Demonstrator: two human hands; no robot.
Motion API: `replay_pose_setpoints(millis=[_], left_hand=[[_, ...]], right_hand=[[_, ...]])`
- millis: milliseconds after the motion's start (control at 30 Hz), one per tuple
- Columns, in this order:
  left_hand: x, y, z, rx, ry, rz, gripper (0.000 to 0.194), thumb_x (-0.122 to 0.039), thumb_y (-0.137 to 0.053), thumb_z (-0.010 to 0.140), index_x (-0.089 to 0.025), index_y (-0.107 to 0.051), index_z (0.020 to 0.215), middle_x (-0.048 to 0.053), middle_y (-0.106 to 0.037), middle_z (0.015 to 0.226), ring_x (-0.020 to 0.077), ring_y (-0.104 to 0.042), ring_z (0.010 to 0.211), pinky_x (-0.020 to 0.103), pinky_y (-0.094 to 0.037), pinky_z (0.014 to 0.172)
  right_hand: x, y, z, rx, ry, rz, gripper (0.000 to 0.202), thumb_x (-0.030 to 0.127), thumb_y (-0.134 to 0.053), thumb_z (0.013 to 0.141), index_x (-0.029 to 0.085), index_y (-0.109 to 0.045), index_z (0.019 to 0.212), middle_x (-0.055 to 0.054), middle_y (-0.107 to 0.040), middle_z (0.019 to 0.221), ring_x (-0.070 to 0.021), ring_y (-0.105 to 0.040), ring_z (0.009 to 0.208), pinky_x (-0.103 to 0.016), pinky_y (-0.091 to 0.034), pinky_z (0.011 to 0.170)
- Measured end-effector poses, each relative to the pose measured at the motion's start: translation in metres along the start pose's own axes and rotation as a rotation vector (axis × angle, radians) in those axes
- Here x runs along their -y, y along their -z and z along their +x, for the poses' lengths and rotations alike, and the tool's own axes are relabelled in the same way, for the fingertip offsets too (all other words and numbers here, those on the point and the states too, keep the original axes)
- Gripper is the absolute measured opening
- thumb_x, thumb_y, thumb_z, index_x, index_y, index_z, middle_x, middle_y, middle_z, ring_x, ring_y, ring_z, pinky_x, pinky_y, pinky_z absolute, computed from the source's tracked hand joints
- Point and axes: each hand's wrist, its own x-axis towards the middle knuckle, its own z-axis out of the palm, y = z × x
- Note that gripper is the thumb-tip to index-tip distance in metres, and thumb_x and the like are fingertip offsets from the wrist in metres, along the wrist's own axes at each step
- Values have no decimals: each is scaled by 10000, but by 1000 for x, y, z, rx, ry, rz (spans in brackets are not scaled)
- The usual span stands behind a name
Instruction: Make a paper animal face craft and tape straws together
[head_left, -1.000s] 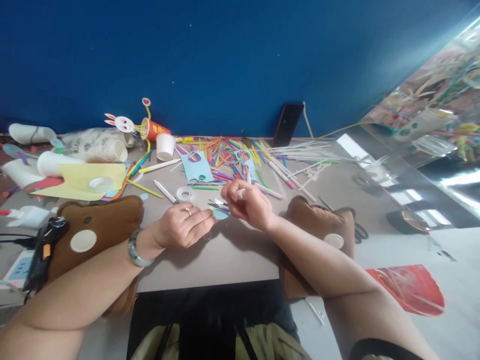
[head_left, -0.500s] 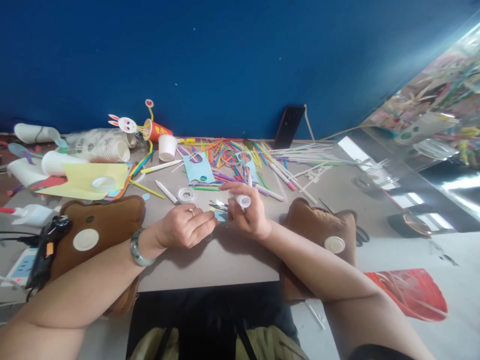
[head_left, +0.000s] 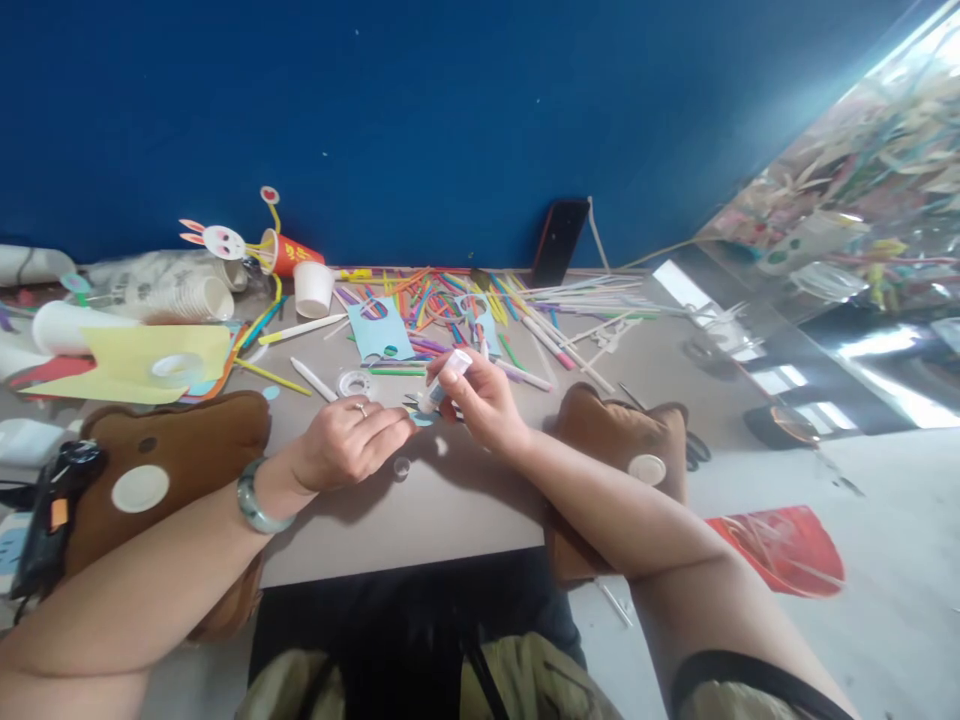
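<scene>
My right hand grips a small white bottle between thumb and fingers. The bottle slants, its clearer end pointing down to the left. My left hand is closed just left of it, knuckles up, fingers pressed together. A small light-blue paper piece shows at the left fingertips; I cannot tell whether they pinch it or it lies on the table. Scissors, partly hidden, lie behind the fingertips. Below them, a small clear round piece rests on the table.
Light-blue paper with cut holes, a tape roll and many coloured sticks lie beyond my hands. Paper cups and yellow paper are at left. Brown cushions flank my arms. A phone leans on the blue wall.
My right hand has turned, tilting the bottle so its clearer end points down-left. The small clear round piece now shows on the table. The whole view has shifted somewhat.
</scene>
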Motion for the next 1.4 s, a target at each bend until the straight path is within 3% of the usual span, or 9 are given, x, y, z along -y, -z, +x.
replay_pose_setpoints(millis=[233,400,700,867,1200,1400], left_hand=[[-1,-5,-4,14,51,-10,78,-143,-550,910,-152,-614,868,56,-708,811,149,-629,663,296,-452,624],[-1,-6,-3,13,74,-8,70,-141,-557,900,-161,-604,851,33,-692,752,147,-613,635,292,-441,605],[-2,-4,0,40,76,-7,94,-144,-523,916,-164,-592,855,24,-672,702,144,-583,584,287,-422,581],[-1,-4,-1,59,101,-20,154,-156,-471,948,-177,-584,846,29,-680,736,135,-598,606,283,-443,606],[-4,0,2,73,60,5,136,-122,-479,921,-169,-592,864,19,-668,698,141,-546,560,290,-424,571],[-4,0,4,68,63,-16,111,-136,-482,927,-163,-585,895,21,-666,704,146,-552,579,290,-412,582]], right_hand=[[2,-2,-3,59,-5,-57,407,585,-613,857,182,-554,858,55,-493,596,-65,-454,426,-206,-353,411],[0,-2,-3,19,16,-54,400,573,-603,869,175,-558,853,48,-498,606,-63,-457,409,-206,-339,396],[0,0,-3,80,-61,-46,369,540,-601,886,181,-541,820,43,-505,581,-68,-433,383,-211,-309,365],[0,0,-2,30,-33,-55,361,516,-596,898,175,-539,795,46,-501,578,-56,-426,372,-201,-297,357],[-1,1,-2,103,-58,-69,371,536,-583,901,186,-520,795,55,-493,536,-59,-406,365,-202,-297,357],[1,-1,-3,59,-61,-48,381,554,-605,878,192,-517,797,57,-483,542,-64,-413,370,-204,-298,350]])
